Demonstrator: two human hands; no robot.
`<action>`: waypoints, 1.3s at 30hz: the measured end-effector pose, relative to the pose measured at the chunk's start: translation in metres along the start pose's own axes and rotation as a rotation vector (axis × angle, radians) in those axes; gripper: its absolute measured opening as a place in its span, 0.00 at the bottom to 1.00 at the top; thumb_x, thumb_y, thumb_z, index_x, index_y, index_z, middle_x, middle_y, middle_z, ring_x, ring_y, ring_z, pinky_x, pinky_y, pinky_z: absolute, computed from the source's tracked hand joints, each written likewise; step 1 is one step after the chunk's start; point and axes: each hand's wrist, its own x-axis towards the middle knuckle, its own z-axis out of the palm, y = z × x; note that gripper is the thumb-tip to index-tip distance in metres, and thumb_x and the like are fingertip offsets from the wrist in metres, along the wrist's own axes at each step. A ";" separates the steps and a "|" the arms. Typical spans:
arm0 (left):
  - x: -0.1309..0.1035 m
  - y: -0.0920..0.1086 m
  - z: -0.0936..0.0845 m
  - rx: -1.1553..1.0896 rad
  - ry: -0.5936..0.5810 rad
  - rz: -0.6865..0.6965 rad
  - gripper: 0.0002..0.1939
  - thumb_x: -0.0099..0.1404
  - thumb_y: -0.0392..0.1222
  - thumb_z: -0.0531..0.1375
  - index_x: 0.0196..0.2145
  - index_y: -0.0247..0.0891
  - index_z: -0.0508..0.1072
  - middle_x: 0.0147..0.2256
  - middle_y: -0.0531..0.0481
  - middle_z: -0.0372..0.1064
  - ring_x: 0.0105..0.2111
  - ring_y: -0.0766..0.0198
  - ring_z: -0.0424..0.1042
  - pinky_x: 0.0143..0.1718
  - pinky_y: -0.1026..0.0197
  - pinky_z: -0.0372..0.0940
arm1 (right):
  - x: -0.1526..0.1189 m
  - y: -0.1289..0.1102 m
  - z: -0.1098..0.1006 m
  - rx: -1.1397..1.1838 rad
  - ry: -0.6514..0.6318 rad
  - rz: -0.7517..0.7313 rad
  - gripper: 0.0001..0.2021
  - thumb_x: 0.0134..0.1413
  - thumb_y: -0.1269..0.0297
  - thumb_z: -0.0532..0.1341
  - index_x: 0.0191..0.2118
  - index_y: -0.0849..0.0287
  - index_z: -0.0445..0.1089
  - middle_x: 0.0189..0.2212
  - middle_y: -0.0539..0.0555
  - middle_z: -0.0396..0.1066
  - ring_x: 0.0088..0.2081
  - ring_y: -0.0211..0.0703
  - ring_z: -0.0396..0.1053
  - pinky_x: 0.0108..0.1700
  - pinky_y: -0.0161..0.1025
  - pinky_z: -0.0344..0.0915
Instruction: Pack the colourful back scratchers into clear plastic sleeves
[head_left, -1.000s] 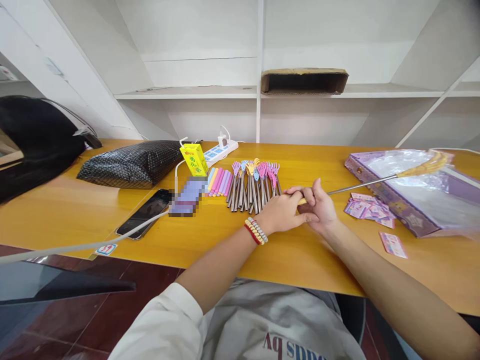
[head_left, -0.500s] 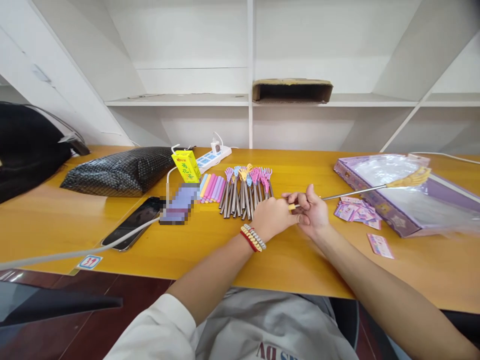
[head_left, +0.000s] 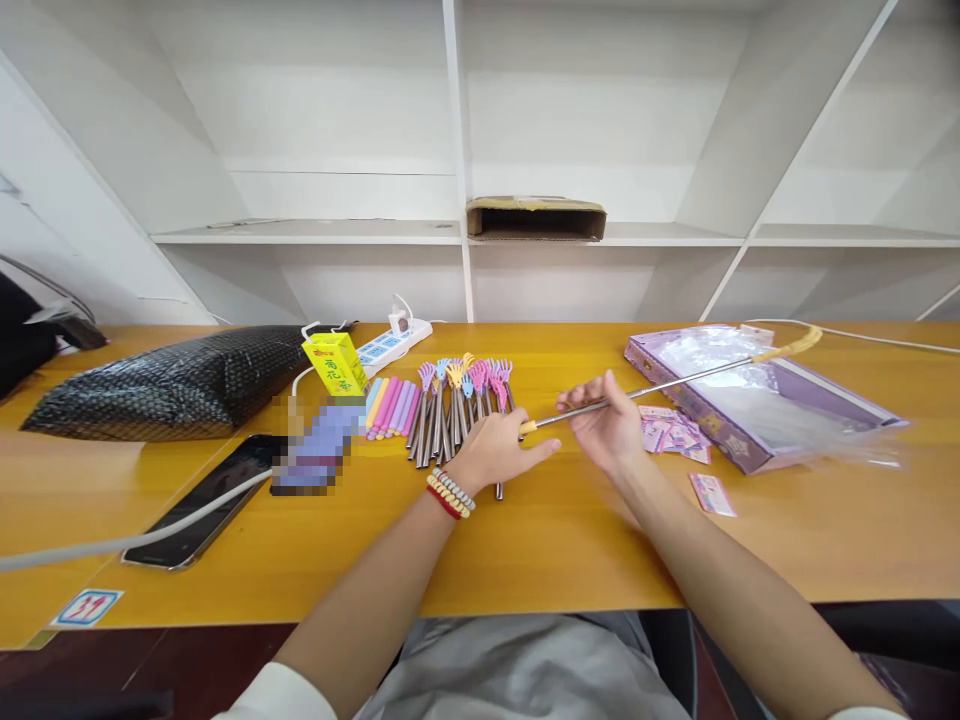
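Note:
A telescopic back scratcher (head_left: 697, 375), with a thin metal rod and a yellow claw head pointing right, stretches across both hands above the table. My left hand (head_left: 491, 448), with bead bracelets at the wrist, is closed around its yellow handle end, thumb stuck out. The fingers of my right hand (head_left: 609, 425) curl around the metal rod, palm up. Behind my left hand lies a row of small back scratchers (head_left: 454, 410) with purple, blue, yellow and pink claw heads. Coloured handle sleeves (head_left: 394, 408) lie beside them.
On the right lie small printed cards (head_left: 671, 437) and a purple box (head_left: 750, 440) with clear plastic. To the left are a phone (head_left: 202, 510), a yellow drink carton (head_left: 335, 363), a power strip (head_left: 390, 345) and a black wrapped package (head_left: 172, 380). A cardboard box (head_left: 536, 203) sits on the shelf.
My hands have drawn farther apart along the back scratcher, the left one moving left, so more rod shows between them. The claw head has turned edge-on. The camera view has shifted.

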 end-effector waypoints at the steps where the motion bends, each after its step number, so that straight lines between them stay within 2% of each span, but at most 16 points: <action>1: -0.001 0.000 0.001 -0.052 -0.006 0.044 0.30 0.57 0.68 0.47 0.35 0.37 0.68 0.28 0.46 0.68 0.30 0.56 0.70 0.29 0.59 0.60 | -0.002 0.008 0.002 -0.033 -0.015 -0.001 0.18 0.48 0.53 0.62 0.17 0.58 0.60 0.19 0.48 0.65 0.27 0.39 0.67 0.34 0.40 0.64; 3: -0.002 0.001 0.003 -0.170 -0.022 0.164 0.26 0.59 0.62 0.50 0.40 0.36 0.67 0.35 0.45 0.70 0.35 0.57 0.70 0.34 0.58 0.62 | -0.005 0.024 0.004 -0.113 -0.047 0.021 0.13 0.45 0.56 0.64 0.21 0.57 0.65 0.26 0.50 0.71 0.31 0.40 0.68 0.35 0.40 0.63; 5: -0.003 0.004 0.006 -0.259 -0.031 0.262 0.25 0.60 0.56 0.54 0.48 0.36 0.64 0.44 0.43 0.68 0.43 0.57 0.69 0.40 0.58 0.62 | -0.008 0.037 0.005 -0.193 -0.055 0.061 0.13 0.44 0.55 0.64 0.20 0.58 0.66 0.29 0.51 0.72 0.30 0.40 0.68 0.33 0.39 0.63; 7: -0.004 0.008 0.007 -0.265 -0.037 0.264 0.26 0.60 0.54 0.55 0.51 0.37 0.61 0.48 0.42 0.66 0.45 0.56 0.68 0.43 0.58 0.62 | -0.009 0.041 0.006 -0.246 -0.052 0.130 0.16 0.45 0.52 0.63 0.19 0.59 0.67 0.28 0.52 0.72 0.29 0.40 0.67 0.31 0.38 0.62; 10: -0.006 0.016 0.005 -0.128 -0.042 0.141 0.25 0.59 0.57 0.55 0.49 0.38 0.65 0.41 0.43 0.70 0.40 0.53 0.71 0.39 0.55 0.63 | -0.010 0.035 0.009 -0.225 -0.057 0.207 0.23 0.45 0.47 0.61 0.12 0.59 0.60 0.27 0.54 0.70 0.32 0.42 0.67 0.29 0.37 0.62; 13: -0.007 0.026 0.000 0.033 -0.009 0.041 0.24 0.58 0.60 0.54 0.45 0.41 0.68 0.33 0.45 0.71 0.36 0.52 0.72 0.36 0.55 0.63 | -0.012 0.025 0.015 -0.194 -0.070 0.154 0.29 0.44 0.46 0.61 0.08 0.59 0.49 0.23 0.53 0.66 0.37 0.44 0.67 0.31 0.35 0.62; 16: -0.006 0.034 -0.003 0.124 0.010 -0.034 0.25 0.57 0.62 0.52 0.40 0.41 0.72 0.28 0.45 0.71 0.33 0.52 0.72 0.34 0.56 0.62 | -0.015 0.023 0.022 -0.199 -0.064 0.093 0.29 0.46 0.47 0.61 0.09 0.59 0.49 0.18 0.52 0.60 0.35 0.42 0.67 0.31 0.34 0.62; 19: -0.003 0.029 -0.006 0.170 0.008 -0.087 0.29 0.55 0.67 0.51 0.34 0.39 0.74 0.26 0.43 0.70 0.30 0.53 0.72 0.30 0.57 0.61 | -0.014 0.018 0.024 -0.175 -0.052 0.068 0.28 0.48 0.48 0.60 0.09 0.58 0.49 0.15 0.50 0.57 0.31 0.41 0.67 0.31 0.36 0.63; 21: -0.001 0.016 -0.013 0.189 -0.005 -0.123 0.32 0.53 0.70 0.49 0.30 0.38 0.74 0.25 0.43 0.70 0.29 0.53 0.71 0.29 0.58 0.60 | -0.009 0.003 0.017 -0.130 -0.039 0.044 0.27 0.49 0.50 0.60 0.11 0.58 0.50 0.15 0.50 0.59 0.29 0.41 0.67 0.34 0.39 0.65; 23: 0.000 -0.003 -0.023 0.228 -0.020 -0.162 0.33 0.52 0.72 0.47 0.25 0.38 0.73 0.24 0.43 0.70 0.28 0.54 0.71 0.28 0.59 0.60 | 0.000 -0.022 0.003 -0.052 0.005 -0.006 0.24 0.50 0.53 0.60 0.13 0.58 0.51 0.15 0.48 0.60 0.26 0.40 0.67 0.35 0.40 0.65; 26: 0.003 -0.029 -0.042 0.352 0.051 -0.159 0.35 0.54 0.72 0.43 0.25 0.37 0.72 0.26 0.41 0.70 0.29 0.53 0.71 0.29 0.59 0.59 | 0.012 -0.064 -0.021 0.069 0.188 -0.178 0.24 0.54 0.58 0.57 0.15 0.59 0.46 0.11 0.46 0.54 0.21 0.36 0.63 0.30 0.38 0.64; 30: 0.011 -0.043 -0.055 0.431 0.080 -0.064 0.34 0.60 0.67 0.40 0.26 0.37 0.72 0.26 0.42 0.70 0.30 0.54 0.70 0.29 0.59 0.58 | 0.017 -0.095 -0.030 0.078 0.258 -0.203 0.24 0.58 0.56 0.52 0.17 0.59 0.44 0.11 0.45 0.51 0.18 0.33 0.60 0.27 0.36 0.62; 33: 0.016 -0.051 -0.060 0.482 0.123 -0.049 0.29 0.62 0.62 0.43 0.30 0.37 0.74 0.27 0.41 0.71 0.31 0.52 0.71 0.30 0.58 0.58 | 0.015 -0.113 -0.029 0.184 0.326 -0.272 0.20 0.60 0.61 0.49 0.18 0.60 0.45 0.11 0.43 0.50 0.15 0.30 0.56 0.24 0.34 0.60; 37: 0.009 -0.086 -0.068 0.564 0.184 -0.100 0.23 0.61 0.54 0.46 0.32 0.36 0.74 0.29 0.39 0.72 0.31 0.49 0.71 0.29 0.56 0.58 | 0.007 -0.158 -0.046 0.291 0.447 -0.418 0.16 0.58 0.67 0.43 0.19 0.58 0.42 0.09 0.43 0.45 0.12 0.31 0.50 0.20 0.34 0.53; 39: 0.000 -0.104 -0.073 0.597 0.211 -0.126 0.21 0.61 0.51 0.46 0.30 0.36 0.74 0.27 0.40 0.72 0.30 0.48 0.71 0.28 0.56 0.57 | 0.000 -0.182 -0.060 0.296 0.561 -0.512 0.14 0.54 0.69 0.41 0.19 0.58 0.39 0.09 0.43 0.42 0.11 0.32 0.46 0.18 0.35 0.48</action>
